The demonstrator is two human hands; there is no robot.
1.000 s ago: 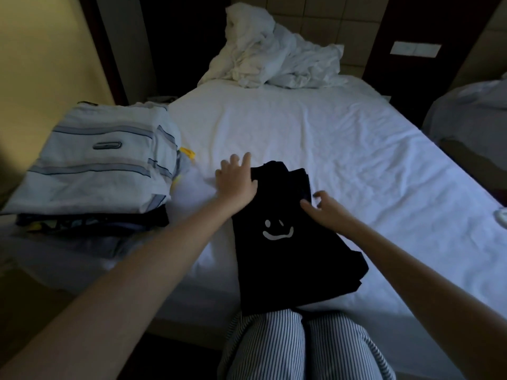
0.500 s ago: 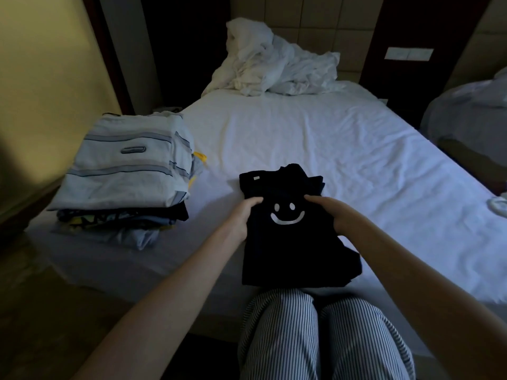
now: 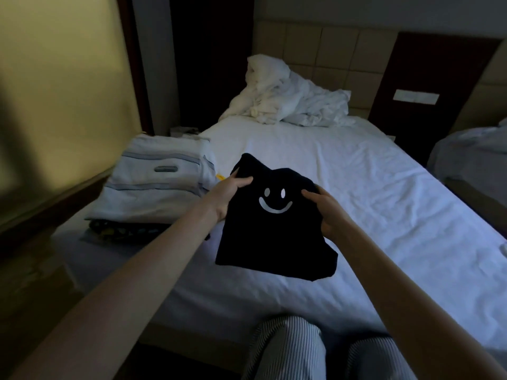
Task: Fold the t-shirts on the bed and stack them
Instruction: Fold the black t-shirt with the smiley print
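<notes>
- Left of the left hand [image 3: 230, 197], just beside it, a pile of folded t-shirts [image 3: 162, 187] lies on the white-sheeted bed [image 3: 384, 201]. A pale blue striped cotton one is on top and darker patterned ones sit beneath. These look finished.
- The left hand grips the upper left edge of the folded black cotton t-shirt with a white smiling face [image 3: 274, 223], thumb on top and fingers curled under.
- Between the two hands, the black t-shirt is a rough rectangle, smile upward, its far end raised off the sheet. Whether its near edge touches the bed I cannot tell.
- The right hand [image 3: 326, 212] pinches the shirt's right edge, thumb over and fingers beneath.
- Beyond both hands, crumpled white bedding [image 3: 288, 102] is heaped at the head of the bed.
- Judgement: folding of the black shirt seems complete, and what is left is to carry it left onto the pile. I can make out no unfolded t-shirt, so this may be the last.
</notes>
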